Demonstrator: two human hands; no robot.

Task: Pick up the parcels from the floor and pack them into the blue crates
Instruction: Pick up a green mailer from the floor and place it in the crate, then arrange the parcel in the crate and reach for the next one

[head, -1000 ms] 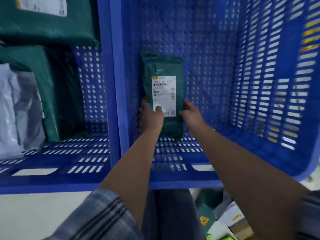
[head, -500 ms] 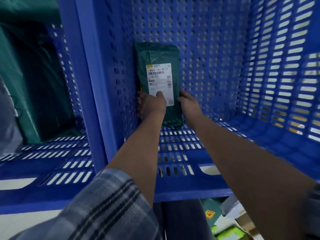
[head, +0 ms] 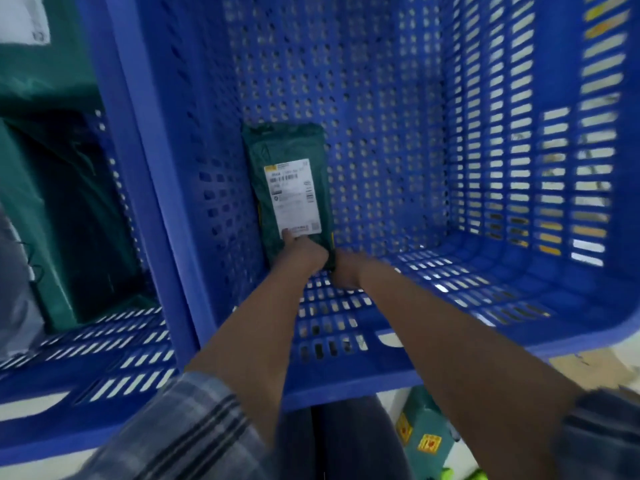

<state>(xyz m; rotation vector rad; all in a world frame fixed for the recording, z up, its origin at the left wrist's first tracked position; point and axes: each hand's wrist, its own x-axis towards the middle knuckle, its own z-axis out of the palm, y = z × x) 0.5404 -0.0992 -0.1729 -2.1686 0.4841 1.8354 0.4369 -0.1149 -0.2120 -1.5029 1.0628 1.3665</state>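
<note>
Head cam: green parcel (head: 289, 188) sits at the left side of the blue crate (head: 398, 116), label up. Left hand (head: 300, 250) grips its near end, thumb on the label; right hand (head: 346, 271) is beside it, grip too blurry to tell.

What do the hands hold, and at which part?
Both hands, left hand and right hand, hold the green parcel at its lower end.

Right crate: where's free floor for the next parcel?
Bare floor runs from the green parcel rightward to the slotted right wall of the right crate. Crowded by its left wall, where left hand and right hand hold the parcel. The left crate is packed.
</note>
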